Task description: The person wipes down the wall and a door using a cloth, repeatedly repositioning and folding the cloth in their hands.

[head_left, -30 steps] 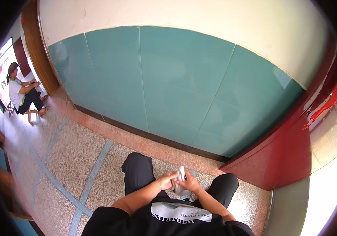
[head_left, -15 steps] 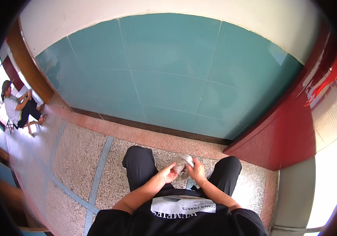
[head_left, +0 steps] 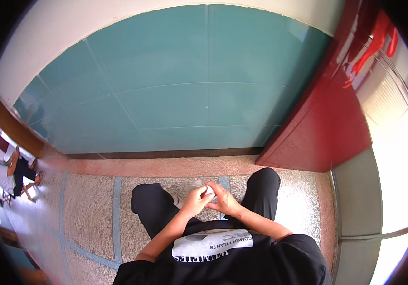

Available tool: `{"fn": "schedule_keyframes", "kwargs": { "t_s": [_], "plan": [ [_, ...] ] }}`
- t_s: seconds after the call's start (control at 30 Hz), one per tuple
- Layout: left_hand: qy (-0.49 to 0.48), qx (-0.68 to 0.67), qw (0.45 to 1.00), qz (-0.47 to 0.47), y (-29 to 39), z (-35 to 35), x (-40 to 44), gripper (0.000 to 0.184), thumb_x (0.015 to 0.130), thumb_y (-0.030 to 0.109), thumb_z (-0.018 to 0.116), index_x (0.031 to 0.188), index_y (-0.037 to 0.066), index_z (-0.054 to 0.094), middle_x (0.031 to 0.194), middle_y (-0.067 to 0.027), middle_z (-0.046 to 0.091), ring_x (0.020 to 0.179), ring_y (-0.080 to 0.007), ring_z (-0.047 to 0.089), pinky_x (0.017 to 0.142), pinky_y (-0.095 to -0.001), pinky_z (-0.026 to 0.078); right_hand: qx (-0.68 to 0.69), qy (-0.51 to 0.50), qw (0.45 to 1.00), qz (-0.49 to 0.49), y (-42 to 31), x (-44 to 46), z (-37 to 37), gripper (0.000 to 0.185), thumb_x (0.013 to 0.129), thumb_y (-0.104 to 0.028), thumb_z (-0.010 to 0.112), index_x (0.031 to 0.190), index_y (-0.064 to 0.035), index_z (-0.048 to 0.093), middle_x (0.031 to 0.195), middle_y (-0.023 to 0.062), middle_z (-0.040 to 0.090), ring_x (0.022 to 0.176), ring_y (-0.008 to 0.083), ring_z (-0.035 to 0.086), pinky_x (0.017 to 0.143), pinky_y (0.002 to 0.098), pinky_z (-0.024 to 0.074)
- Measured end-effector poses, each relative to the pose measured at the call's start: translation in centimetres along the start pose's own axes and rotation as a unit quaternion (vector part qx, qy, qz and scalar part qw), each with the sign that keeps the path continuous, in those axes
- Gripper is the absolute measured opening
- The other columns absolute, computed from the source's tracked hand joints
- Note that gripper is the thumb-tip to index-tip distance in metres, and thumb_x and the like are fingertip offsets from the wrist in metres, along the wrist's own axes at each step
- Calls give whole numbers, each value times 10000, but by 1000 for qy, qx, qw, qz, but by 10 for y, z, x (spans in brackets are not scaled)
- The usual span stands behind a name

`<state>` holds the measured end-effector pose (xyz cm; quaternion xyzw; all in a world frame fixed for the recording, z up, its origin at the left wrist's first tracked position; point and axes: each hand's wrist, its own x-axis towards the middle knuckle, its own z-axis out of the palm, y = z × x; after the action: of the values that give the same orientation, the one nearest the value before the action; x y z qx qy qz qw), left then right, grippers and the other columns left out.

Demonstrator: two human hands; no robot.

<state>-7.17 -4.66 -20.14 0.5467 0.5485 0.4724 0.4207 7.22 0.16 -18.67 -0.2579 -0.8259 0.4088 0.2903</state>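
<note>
Head view, left grip (head_left: 195,201) and right grip (head_left: 226,201) closed around pale cloth (head_left: 208,189), between dark-trousered knees (head_left: 263,184), speckled floor (head_left: 90,204) reaching skirting (head_left: 166,154)

Left hand (head_left: 194,202) curled, right hand (head_left: 225,200) just beside it and bent toward it, left forearm (head_left: 168,236) and right forearm (head_left: 264,223) angling in behind.

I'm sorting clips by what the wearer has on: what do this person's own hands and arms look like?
The left hand and right hand are ungloved. Both forearms are bare below the short black sleeves of a black T-shirt, which has a pale printed panel with dark lettering across its front.
</note>
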Motion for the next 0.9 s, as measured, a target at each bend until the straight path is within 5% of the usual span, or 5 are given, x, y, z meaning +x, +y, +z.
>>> {"fn": "schedule_keyframes", "kwargs": {
  "t_s": [0.13, 0.33, 0.5, 0.7, 0.9],
  "plan": [
    [-40, 120, 992, -12, 38, -11, -2, 185, 768, 156, 595, 826, -8, 533, 646, -85, 539, 589, -114, 506, 541, -279, 407, 18, 31, 999, 34, -9, 5, -3, 533, 647, -120, 668, 1123, -33, 445, 1001, 187, 549, 906, 347, 553, 754, 377, 460],
    [-17, -48, 998, -28, 24, -8, -4, 139, 784, 66, 576, 893, -11, 535, 818, -53, 579, 721, -109, 546, 657, -244, 440, -117, 4, 990, 79, -1, 12, -10, 260, 645, -178, 644, 832, -18, 558, 749, 191, 588, 721, 357, 579, 620, 391, 468],
    [13, -185, 982, -45, 14, -13, -5, 351, 776, 83, 601, 1099, 23, 479, 1011, -64, 536, 875, -136, 549, 752, -256, 438, -79, 14, 991, 110, -11, 9, -25, 326, 699, -299, 665, 782, -2, 560, 699, 208, 581, 669, 367, 579, 583, 398, 456],
    [-59, -145, 987, 31, 42, -22, -5, 529, 757, 149, 638, 1221, 66, 397, 1203, -72, 462, 1123, -184, 425, 929, -337, 337, 102, 9, 989, 105, -38, 9, -41, 346, 744, -336, 650, 853, -18, 566, 689, 134, 598, 650, 224, 602, 596, 331, 461],
    [40, 39, 993, 106, 47, -20, 0, 386, 745, 33, 614, 1099, 25, 461, 805, -74, 590, 770, -163, 588, 707, -283, 471, 154, 70, 978, 125, -46, 24, -52, 217, 786, -212, 621, 830, -2, 584, 714, 58, 583, 669, 99, 518, 590, 266, 440]
  ]
}}
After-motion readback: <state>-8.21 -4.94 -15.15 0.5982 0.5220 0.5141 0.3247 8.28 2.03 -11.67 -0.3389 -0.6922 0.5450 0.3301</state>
